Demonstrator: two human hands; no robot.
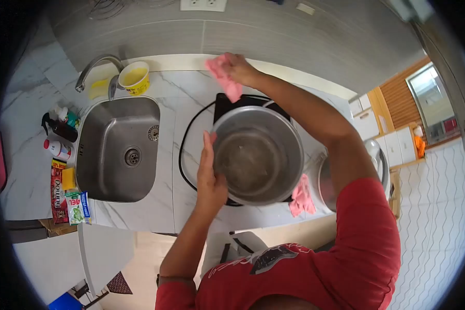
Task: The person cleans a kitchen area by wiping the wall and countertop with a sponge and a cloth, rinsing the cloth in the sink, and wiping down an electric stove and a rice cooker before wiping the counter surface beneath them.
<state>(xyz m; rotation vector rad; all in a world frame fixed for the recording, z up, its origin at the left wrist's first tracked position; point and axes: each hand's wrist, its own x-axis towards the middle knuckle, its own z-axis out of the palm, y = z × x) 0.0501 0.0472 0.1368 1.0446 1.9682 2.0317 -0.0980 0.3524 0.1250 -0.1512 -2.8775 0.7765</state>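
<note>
A large metal pot (297,150) stands on a black stove (227,106), with a shallow, cloudy layer visible on its bottom. At the pot's left side is my left hand (210,178), fingers stretched out and thumb apart. It appears to lie against the rim, and a small pink patch shows by its fingertips. Beyond the pot, near the wall, my right hand (240,70) is closed on a pink cloth (225,77) that hangs down. A second pink cloth (302,196) lies at the pot's lower right side.
To the left is a steel sink (119,181) with a faucet (101,59) and a yellow tub (135,80) behind it. Bottles (59,149), a yellow sponge (68,179) and packets (78,207) line its left side. A black cable (181,155) curves beside the stove. Another metal pot (326,183) stands at right.
</note>
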